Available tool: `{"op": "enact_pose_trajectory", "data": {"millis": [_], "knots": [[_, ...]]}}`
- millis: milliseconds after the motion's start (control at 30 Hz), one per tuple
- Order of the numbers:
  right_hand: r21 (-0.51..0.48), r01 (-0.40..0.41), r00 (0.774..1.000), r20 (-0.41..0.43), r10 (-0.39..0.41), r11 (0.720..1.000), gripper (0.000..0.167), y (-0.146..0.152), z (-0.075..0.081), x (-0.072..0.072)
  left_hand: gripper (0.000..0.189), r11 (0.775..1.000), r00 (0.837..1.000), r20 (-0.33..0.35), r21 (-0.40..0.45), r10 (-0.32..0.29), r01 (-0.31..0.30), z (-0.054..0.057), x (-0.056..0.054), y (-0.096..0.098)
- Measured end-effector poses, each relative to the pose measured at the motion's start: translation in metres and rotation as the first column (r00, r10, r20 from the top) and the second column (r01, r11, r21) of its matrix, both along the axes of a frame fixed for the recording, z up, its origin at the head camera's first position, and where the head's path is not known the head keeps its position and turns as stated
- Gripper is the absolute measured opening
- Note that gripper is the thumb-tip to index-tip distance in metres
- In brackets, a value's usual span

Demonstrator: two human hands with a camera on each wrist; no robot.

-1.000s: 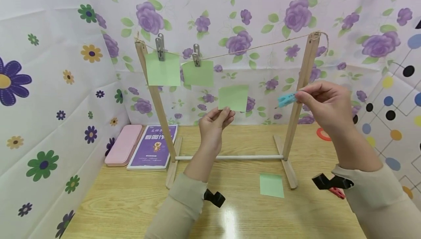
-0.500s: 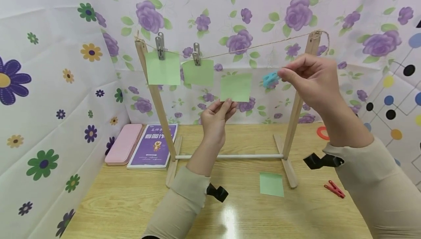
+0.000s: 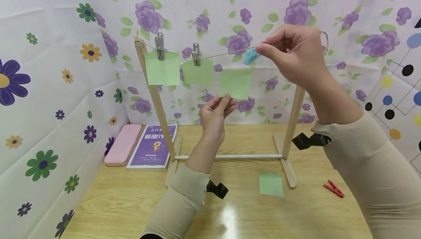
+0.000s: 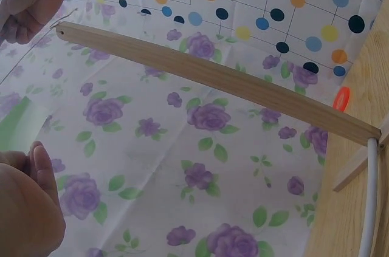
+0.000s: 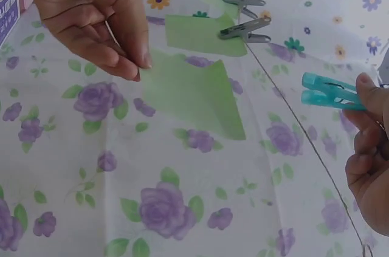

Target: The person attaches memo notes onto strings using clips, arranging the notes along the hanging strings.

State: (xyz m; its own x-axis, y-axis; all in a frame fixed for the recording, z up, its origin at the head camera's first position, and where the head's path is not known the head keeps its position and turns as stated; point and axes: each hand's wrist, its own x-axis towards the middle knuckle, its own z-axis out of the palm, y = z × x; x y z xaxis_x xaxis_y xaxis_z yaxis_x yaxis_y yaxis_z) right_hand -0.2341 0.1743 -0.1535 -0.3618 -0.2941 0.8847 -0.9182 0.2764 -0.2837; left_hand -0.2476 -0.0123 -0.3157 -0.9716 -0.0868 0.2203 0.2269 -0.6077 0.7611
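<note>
My left hand (image 3: 213,116) pinches the lower edge of a green sticky note (image 3: 235,83), holding it upright below the string (image 3: 227,53). My right hand (image 3: 296,54) pinches a light blue clothespin (image 3: 251,56) by its handle end, close to the string and above the note. In the right wrist view the clothespin (image 5: 328,92) stands apart from the note (image 5: 191,96), with the string between them. Two more green notes, the left one (image 3: 163,69) and the right one (image 3: 198,73), hang from the string under grey metal clips (image 3: 196,54).
A wooden frame with a left post (image 3: 158,103) and a right post (image 3: 294,122) carries the string. A white rod (image 3: 246,156) joins the posts low down. On the table lie another green note (image 3: 271,184), a red clothespin (image 3: 334,189), a purple book (image 3: 152,147) and a pink case (image 3: 124,144).
My right hand has moved up and left with the blue clothespin, from beside the right post to the string. My left hand has raised the green sticky note nearer the string.
</note>
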Motion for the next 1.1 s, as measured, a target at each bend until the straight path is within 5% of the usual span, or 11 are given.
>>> {"op": "enact_pose_trajectory", "data": {"millis": [167,400,1100], "knots": [[0.078,0.117,0.993,-0.043,-0.114,0.990,0.011,-0.009,0.018,-0.003,0.007,1.000,1.000,0.020,0.017,-0.006,0.006,0.003,-0.001,0.001],[0.238,0.277,0.958,-0.002,-0.285,0.931,0.016,-0.019,0.042,-0.006,0.010,1.000,1.000,0.008,0.015,0.000,0.000,0.010,0.000,0.003],[0.471,0.268,0.944,0.047,-0.328,0.840,0.018,-0.035,0.042,-0.021,0.010,0.997,0.999,-0.013,0.058,0.044,-0.044,0.018,-0.001,0.005]]}}
